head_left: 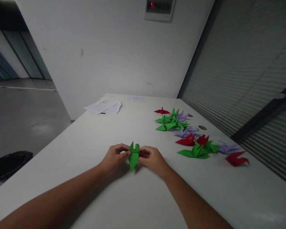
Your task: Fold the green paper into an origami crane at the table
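Paper crane pinched mid-table

Green origami piece (133,156) is held between both hands near the middle of the white table (90,140). Left hand (114,157) and right hand (152,159) are each closed on it at the fingertips. Finished green, red and purple cranes (193,140) are strewn along the right edge; loose papers (103,107) lie at the far edge.

Green folded paper figure (133,156): partly formed origami, two short points up, long tapered point down toward desk (90,143). Held upright between both hands, pinched at its upper sides, just above desk near front centre.
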Demonstrator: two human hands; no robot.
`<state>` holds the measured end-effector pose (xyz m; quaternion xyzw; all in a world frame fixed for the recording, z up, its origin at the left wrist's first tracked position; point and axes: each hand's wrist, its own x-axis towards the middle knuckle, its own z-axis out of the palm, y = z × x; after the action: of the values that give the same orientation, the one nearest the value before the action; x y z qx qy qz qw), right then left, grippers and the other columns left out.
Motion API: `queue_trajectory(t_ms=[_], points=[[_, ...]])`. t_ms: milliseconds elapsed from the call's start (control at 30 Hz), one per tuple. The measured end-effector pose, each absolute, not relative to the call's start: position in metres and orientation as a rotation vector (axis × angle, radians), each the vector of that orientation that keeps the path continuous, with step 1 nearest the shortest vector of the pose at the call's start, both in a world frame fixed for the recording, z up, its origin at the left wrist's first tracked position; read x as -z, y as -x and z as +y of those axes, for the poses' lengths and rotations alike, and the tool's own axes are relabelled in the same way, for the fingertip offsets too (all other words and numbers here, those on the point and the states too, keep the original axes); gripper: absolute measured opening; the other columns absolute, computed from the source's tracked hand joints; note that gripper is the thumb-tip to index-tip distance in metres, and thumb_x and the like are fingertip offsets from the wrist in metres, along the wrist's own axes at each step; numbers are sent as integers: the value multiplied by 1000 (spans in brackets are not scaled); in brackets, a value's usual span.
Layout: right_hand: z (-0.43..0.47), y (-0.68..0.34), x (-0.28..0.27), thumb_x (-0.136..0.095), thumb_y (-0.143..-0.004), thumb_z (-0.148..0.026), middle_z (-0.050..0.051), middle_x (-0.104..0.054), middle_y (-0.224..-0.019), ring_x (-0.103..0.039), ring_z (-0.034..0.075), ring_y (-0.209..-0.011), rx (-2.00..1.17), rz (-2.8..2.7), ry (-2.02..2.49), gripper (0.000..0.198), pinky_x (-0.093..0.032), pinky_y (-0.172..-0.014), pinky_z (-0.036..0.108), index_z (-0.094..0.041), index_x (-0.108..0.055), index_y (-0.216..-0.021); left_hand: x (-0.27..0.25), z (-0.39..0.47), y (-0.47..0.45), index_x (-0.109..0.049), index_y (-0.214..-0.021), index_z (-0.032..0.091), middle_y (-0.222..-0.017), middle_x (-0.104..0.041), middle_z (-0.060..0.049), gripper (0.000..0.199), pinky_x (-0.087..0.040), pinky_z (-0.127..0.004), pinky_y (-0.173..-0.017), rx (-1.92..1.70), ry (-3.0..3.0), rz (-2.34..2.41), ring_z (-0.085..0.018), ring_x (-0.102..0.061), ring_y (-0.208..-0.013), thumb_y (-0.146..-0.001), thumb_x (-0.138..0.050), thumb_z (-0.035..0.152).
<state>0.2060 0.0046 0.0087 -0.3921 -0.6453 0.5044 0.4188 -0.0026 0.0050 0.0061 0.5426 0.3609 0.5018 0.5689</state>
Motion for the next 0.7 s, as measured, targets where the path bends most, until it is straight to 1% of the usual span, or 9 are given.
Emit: queue_trajectory(t_ms=[133, 267, 433, 567, 700], points=[[3, -204, -4, -79, -72, -28, 6, -76, -98, -72, 22, -91, -1307, -1605, 943, 27, -57, -89, 38, -18, -73, -97, -8, 5, 2, -77, -83, 15, -86, -74, -8, 16, -48, -35, -80, -1161, -1268, 825, -20, -65, -83, -76, -81, 29], [3, -203, -4, -79, -70, -23, 5, -76, -99, -73, 22, -93, -1313, -1568, 968, 28, -57, -92, 39, -19, -71, -97, -7, 7, 1, -76, -81, 14, -88, -74, -9, 18, -49, -35, -79, -1147, -1247, 824, -20, -66, -82, -73, -83, 29], [2, -202, -6, -76, -70, -18, 4, -76, -95, -74, 21, -92, -1263, -1572, 995, 24, -58, -91, 38, -19, -69, -93, 1, 10, 3, -72, -82, 14, -83, -74, -9, 18, -51, -35, -76, -1088, -1303, 876, -20, -67, -78, -72, -82, 25], [4, -204, -4, -71, -71, -13, 5, -77, -95, -73, 21, -91, -1195, -1654, 1037, 24, -58, -89, 37, -18, -73, -94, 8, 13, 4, -71, -89, 14, -88, -75, -10, 16, -53, -36, -77, -1022, -1483, 914, -21, -68, -81, -74, -75, 20], [5, -206, -3, -63, -75, -12, 5, -77, -95, -72, 20, -89, -1088, -1766, 1090, 26, -56, -85, 33, -18, -76, -97, 8, 13, 5, -67, -87, 15, -87, -74, -8, 13, -54, -34, -76, -980, -1618, 1023, -21, -69, -82, -74, -68, 16]])
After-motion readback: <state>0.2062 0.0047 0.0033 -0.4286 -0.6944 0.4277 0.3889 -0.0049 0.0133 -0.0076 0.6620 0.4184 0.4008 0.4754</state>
